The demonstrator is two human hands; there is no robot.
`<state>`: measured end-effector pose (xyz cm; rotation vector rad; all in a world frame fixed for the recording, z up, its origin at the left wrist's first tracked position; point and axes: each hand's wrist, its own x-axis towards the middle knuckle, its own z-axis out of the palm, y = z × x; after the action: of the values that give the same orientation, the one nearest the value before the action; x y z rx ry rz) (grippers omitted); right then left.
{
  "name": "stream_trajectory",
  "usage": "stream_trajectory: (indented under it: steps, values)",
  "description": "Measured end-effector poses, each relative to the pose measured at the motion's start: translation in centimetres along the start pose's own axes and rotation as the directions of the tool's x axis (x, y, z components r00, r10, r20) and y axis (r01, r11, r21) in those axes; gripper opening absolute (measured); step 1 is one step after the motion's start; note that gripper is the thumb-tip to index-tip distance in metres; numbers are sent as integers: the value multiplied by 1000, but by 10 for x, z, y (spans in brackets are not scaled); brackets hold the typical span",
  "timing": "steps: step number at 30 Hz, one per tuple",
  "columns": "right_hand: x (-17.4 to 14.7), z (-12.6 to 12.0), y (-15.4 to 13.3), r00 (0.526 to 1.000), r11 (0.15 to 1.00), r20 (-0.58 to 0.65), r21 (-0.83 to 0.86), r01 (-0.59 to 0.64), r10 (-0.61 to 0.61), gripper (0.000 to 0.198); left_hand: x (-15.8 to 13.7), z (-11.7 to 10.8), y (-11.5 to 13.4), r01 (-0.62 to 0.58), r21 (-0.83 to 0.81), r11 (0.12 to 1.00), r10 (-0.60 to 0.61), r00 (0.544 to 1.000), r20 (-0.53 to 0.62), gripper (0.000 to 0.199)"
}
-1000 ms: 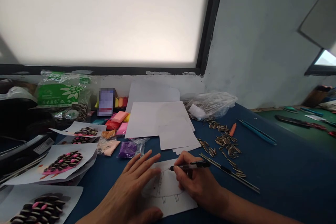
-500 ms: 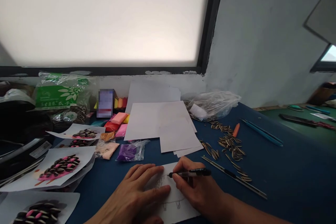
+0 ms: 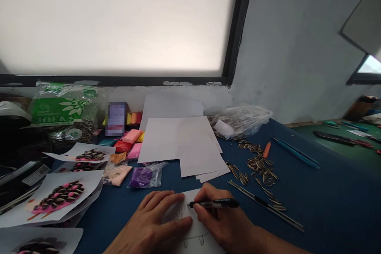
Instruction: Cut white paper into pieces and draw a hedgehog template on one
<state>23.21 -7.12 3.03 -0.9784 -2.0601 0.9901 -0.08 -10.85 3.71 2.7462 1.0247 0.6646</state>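
Note:
Between the thumb and fingers of my right hand (image 3: 222, 218) is a black pen (image 3: 217, 203), its tip touching a white sheet of paper (image 3: 198, 226). Thin lines of a drawing show on that sheet: a curved outline, small looped marks near the tip, and two short leg shapes lower down. My left hand (image 3: 157, 220) lies over the left part of the sheet with fingers spread, hiding some of the drawing. A purple clay packet (image 3: 143, 177) lies just beyond my left hand.
Left are cards decorated with seeds and pink clay (image 3: 59, 196), and a green seed bag (image 3: 56, 109). Blank white sheets (image 3: 166, 137) lie ahead. On the right are loose sunflower seeds (image 3: 260, 166), an orange stick (image 3: 267, 150), blue tweezers (image 3: 297, 152) and a metal craft knife (image 3: 264, 204).
The pen tip has shifted slightly left and down in the view, my right hand moving with it. The whole view has tilted a little. My left hand still rests on the sheet.

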Motion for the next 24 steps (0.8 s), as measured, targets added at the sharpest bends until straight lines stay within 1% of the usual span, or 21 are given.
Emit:
stream_trajectory:
  steps: [3, 10, 14, 19, 24]
  values:
    - [0, 0, 1, 1000, 1000, 6, -4, -1, 1, 13, 2, -1, 0, 12, 35, 999, -13, 999, 42, 39]
    - [0, 0, 2, 1000, 999, -10, -41, 20, -21, 12, 3, -2, 0, 28, 52, 998, -32, 996, 81, 39]
    - [-1, 1, 2, 1000, 999, -6, -37, 15, -15, 13, 2, -2, 1, 33, 38, 999, -35, 998, 59, 38]
    - [-1, 0, 2, 1000, 1000, 13, -22, -9, 9, 12, 1, -3, 5, 26, -17, 1000, -26, 1000, -6, 34]
    - [0, -1, 0, 1000, 998, 2, -64, -13, 13, 10, 0, -3, 4, 25, -42, 999, -25, 1000, 1, 36]
